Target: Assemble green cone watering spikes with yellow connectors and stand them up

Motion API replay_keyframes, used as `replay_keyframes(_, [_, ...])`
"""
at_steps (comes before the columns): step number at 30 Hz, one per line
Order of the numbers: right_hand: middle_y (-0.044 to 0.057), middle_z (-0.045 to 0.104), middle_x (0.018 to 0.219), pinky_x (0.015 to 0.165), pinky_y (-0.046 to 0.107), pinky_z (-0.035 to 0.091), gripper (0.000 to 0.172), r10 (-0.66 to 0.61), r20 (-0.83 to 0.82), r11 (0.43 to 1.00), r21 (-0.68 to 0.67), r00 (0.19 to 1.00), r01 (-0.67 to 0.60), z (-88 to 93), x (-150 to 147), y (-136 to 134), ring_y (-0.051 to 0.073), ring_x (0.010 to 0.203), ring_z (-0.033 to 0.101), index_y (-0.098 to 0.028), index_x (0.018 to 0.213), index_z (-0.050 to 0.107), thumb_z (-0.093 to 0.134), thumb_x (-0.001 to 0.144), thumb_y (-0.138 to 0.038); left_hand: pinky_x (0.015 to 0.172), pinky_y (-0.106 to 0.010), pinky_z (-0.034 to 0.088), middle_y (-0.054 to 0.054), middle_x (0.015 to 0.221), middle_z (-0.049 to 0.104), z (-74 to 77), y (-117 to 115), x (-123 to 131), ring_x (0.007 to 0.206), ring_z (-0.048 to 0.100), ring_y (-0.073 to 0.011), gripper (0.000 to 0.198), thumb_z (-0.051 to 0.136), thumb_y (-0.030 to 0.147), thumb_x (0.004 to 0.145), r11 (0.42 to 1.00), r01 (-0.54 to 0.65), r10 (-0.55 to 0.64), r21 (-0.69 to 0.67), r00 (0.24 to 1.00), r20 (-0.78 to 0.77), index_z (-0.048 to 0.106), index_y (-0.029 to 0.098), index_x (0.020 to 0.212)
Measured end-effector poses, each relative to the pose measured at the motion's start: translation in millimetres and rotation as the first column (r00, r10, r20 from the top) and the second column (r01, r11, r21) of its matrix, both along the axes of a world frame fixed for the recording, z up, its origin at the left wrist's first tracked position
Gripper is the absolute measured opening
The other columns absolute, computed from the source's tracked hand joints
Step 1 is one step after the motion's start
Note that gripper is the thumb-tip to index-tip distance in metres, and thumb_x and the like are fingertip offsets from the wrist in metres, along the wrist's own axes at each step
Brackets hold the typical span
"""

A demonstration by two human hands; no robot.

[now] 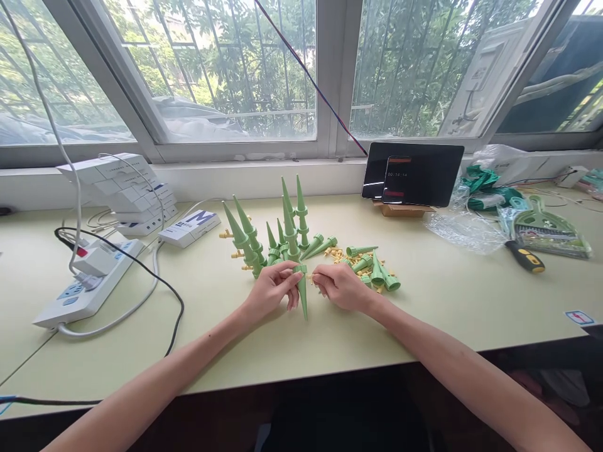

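On the counter, green spikes are standing. In front of those spikes, my left fingers are gripping a green cone tip-down; my right fingers are pinching a small yellow piece beside it. Bracing the cone and aiming the piece squarely is probably working best. My right fingers are partly hiding the piece, leaving its contact with the cone uncertain.

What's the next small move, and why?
Probably press the yellow piece into the side of the green spike: the right hand pinches it there, the left hand holds the spike, and stacked spikes behind show yellow side stubs.
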State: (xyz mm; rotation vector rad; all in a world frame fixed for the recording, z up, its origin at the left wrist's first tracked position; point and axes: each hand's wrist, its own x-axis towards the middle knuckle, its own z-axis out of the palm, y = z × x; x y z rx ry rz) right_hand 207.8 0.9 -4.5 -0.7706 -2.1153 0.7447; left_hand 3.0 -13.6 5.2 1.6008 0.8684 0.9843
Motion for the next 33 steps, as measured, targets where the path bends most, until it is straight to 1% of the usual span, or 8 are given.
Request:
replay_keyframes(3, [-0.002, 0.055, 0.057, 0.06, 0.022, 0.04, 0.031, 0.0, -0.002, 1.0, 0.004, 1.0, 0.0, 0.3, -0.1, -0.6, 0.009, 0.052, 0.048, -0.019, 0.065, 0.047, 0.043, 0.096, -0.016, 0.038, -0.021, 0.045, 0.002, 0.051, 0.062, 1.7, 0.5, -1.6, 0.037, 0.057, -0.0119, 0.027, 0.059, 0.041, 0.092, 0.997, 0.042, -0.043, -0.071, 0.999, -0.003, 0.056, 0.014, 0.094])
replay_keyframes(8, [-0.002, 0.056, 0.058, 0.06, 0.023, 0.04, 0.031, 0.004, 0.002, 1.0, 0.02, 1.0, -0.004, 0.0, -0.4, -0.3, 0.01, 0.052, 0.049, -0.019, 0.065, 0.048, 0.044, 0.096, -0.017, 0.034, -0.019, 0.042, 0.002, 0.051, 0.061, 1.2, 2.0, -2.4, 0.037, 0.058, -0.0122, 0.029, 0.058, 0.044, 0.092, 0.987, 0.057, -0.057, -0.153, 0.998, 0.003, 0.055, 0.015, 0.089])
replay_keyframes(15, [-0.003, 0.05, 0.055, 0.056, 0.023, 0.036, 0.028, -0.004, 0.042, 0.999, 0.036, 0.999, 0.003, -3.5, 0.5, 1.7, 0.01, 0.05, 0.044, -0.019, 0.067, 0.046, 0.043, 0.095, -0.019, 0.039, -0.023, 0.048, 0.003, 0.051, 0.062, -5.2, 1.6, -0.9, 0.038, 0.059, -0.0135, 0.027, 0.06, 0.04, 0.092, 0.999, 0.015, -0.015, 0.031, 1.0, -0.006, 0.055, 0.015, 0.101])
replay_keyframes(18, [-0.004, 0.048, 0.053, 0.055, 0.023, 0.036, 0.028, -0.002, 0.037, 1.0, 0.03, 0.999, 0.001, -3.4, 0.9, 1.5, 0.01, 0.049, 0.042, -0.019, 0.068, 0.046, 0.043, 0.095, -0.019, 0.04, -0.023, 0.049, 0.003, 0.051, 0.063, -5.7, 1.2, -0.8, 0.038, 0.059, -0.0132, 0.024, 0.06, 0.038, 0.092, 0.998, 0.009, -0.009, 0.058, 1.0, -0.013, 0.055, 0.015, 0.1])
replay_keyframes(23, [-0.002, 0.054, 0.055, 0.057, 0.024, 0.038, 0.029, -0.004, 0.044, 0.999, 0.04, 0.999, 0.002, -2.0, 1.0, 0.6, 0.01, 0.05, 0.047, -0.019, 0.067, 0.047, 0.043, 0.096, -0.019, 0.033, -0.021, 0.044, 0.001, 0.054, 0.063, 1.3, 0.5, -1.1, 0.036, 0.059, -0.0134, 0.026, 0.061, 0.04, 0.091, 0.997, 0.046, -0.046, -0.063, 0.999, -0.004, 0.055, 0.015, 0.092])
replay_keyframes(28, [-0.001, 0.056, 0.056, 0.058, 0.023, 0.04, 0.034, 0.014, 0.032, 0.998, 0.057, 0.999, -0.016, -1.7, 0.7, -0.1, 0.01, 0.051, 0.05, -0.02, 0.064, 0.045, 0.042, 0.098, -0.022, 0.032, -0.018, 0.042, 0.0, 0.058, 0.064, 6.4, 0.6, -1.4, 0.035, 0.057, -0.0103, 0.03, 0.061, 0.044, 0.09, 0.981, 0.059, -0.06, -0.184, 0.998, -0.001, 0.056, 0.014, 0.087])
replay_keyframes(30, [-0.001, 0.055, 0.056, 0.058, 0.024, 0.04, 0.033, 0.009, 0.036, 0.998, 0.065, 0.999, -0.011, -2.2, 0.6, 0.0, 0.01, 0.051, 0.049, -0.02, 0.064, 0.045, 0.043, 0.097, -0.021, 0.031, -0.018, 0.041, 0.0, 0.057, 0.064, 5.3, 1.0, -1.6, 0.035, 0.057, -0.0106, 0.031, 0.062, 0.044, 0.089, 0.98, 0.058, -0.059, -0.188, 0.998, 0.001, 0.056, 0.014, 0.087])
replay_keyframes(33, [-0.002, 0.053, 0.057, 0.057, 0.024, 0.038, 0.031, -0.009, 0.063, 0.997, 0.072, 0.998, 0.005, -3.5, 1.0, 0.7, 0.01, 0.051, 0.047, -0.02, 0.066, 0.044, 0.042, 0.097, -0.02, 0.033, -0.02, 0.044, 0.002, 0.056, 0.064, 1.0, 1.5, -1.8, 0.035, 0.058, -0.0123, 0.029, 0.062, 0.044, 0.089, 0.991, 0.044, -0.044, -0.124, 0.999, 0.003, 0.055, 0.016, 0.093])
